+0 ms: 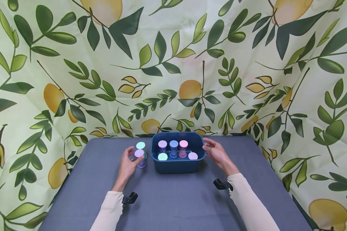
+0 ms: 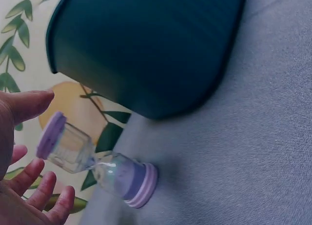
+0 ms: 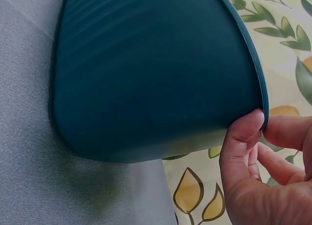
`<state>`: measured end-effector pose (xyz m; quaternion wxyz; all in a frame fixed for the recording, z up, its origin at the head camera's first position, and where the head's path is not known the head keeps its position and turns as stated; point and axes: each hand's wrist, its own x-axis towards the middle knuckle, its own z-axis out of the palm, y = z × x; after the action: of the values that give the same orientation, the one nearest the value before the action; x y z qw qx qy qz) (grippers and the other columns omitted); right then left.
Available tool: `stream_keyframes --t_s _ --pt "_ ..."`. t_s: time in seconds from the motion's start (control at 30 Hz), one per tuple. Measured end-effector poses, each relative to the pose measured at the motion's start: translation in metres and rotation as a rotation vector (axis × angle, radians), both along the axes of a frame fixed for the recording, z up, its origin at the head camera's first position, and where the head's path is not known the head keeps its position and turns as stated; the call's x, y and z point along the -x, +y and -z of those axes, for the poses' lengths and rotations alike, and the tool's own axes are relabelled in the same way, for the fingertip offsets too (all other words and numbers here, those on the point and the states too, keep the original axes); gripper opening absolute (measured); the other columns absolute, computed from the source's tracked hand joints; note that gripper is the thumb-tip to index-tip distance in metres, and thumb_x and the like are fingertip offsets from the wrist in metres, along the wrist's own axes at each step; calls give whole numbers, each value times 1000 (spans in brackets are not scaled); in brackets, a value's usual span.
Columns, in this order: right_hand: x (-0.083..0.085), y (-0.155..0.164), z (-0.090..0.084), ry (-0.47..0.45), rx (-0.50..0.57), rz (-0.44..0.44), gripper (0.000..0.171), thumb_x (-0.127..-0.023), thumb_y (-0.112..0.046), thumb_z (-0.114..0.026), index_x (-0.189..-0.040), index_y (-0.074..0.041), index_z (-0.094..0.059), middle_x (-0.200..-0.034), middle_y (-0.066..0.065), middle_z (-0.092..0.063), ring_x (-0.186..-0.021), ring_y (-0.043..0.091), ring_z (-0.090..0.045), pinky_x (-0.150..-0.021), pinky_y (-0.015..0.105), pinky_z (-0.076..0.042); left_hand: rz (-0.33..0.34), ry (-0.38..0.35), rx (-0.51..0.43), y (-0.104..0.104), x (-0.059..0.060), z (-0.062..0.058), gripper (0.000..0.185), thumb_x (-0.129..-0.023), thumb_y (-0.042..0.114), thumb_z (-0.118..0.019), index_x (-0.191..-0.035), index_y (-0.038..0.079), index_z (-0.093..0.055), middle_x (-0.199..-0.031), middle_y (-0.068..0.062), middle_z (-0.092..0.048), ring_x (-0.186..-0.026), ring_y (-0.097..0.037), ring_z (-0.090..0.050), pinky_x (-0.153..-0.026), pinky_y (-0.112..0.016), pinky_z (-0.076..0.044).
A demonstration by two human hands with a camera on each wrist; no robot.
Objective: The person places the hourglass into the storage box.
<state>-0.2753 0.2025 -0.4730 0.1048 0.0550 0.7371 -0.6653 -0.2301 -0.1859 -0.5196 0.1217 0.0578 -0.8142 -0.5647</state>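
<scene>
A purple-capped sand timer (image 2: 119, 178) stands upright on the table, its purple sand in the lower bulb. My left hand (image 1: 128, 163) is around its top cap, with the thumb visibly apart from the cap in the left wrist view; whether a fingertip touches it I cannot tell. Just behind it stands a green-capped sand timer (image 1: 140, 145). My right hand (image 1: 217, 152) pinches the rim of a dark blue bin (image 3: 161, 78) at its right end, between thumb and finger. Inside the bin are several sand timers, among them a blue one (image 1: 173, 149) and a pink one (image 1: 183, 149).
The bin also holds a purple timer (image 1: 162, 146) at the back left, a mint-capped one (image 1: 163, 157) at the front left and a pale-capped one (image 1: 192, 156) at the front right. A grey cloth covers the table (image 1: 173, 199). A leaf-and-lemon printed curtain (image 1: 162, 89) surrounds it.
</scene>
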Motion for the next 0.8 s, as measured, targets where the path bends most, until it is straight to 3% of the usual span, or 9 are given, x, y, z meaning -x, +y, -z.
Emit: stream_keyframes --t_s 0.33,0.8 --pt "-1 0 0 12 5 6 48 -99 -9 -54 -146 -11 -45 -112 3 -49 -98 16 -51 -78 26 -51 -29 -12 41 8 5 12 57 -83 14 -78 -131 -3 -51 -127 -25 -56 -119 -36 -54 -101 -51 -47" --pt "-1 1 0 -2 12 8 48 -99 -9 -54 -146 -13 -45 -111 2 -48 -97 17 -50 -75 24 -51 -40 -3 -27 8 9 18 54 -84 15 -78 -130 -1 -54 -128 -22 -57 -118 -32 -54 -103 -48 -47"
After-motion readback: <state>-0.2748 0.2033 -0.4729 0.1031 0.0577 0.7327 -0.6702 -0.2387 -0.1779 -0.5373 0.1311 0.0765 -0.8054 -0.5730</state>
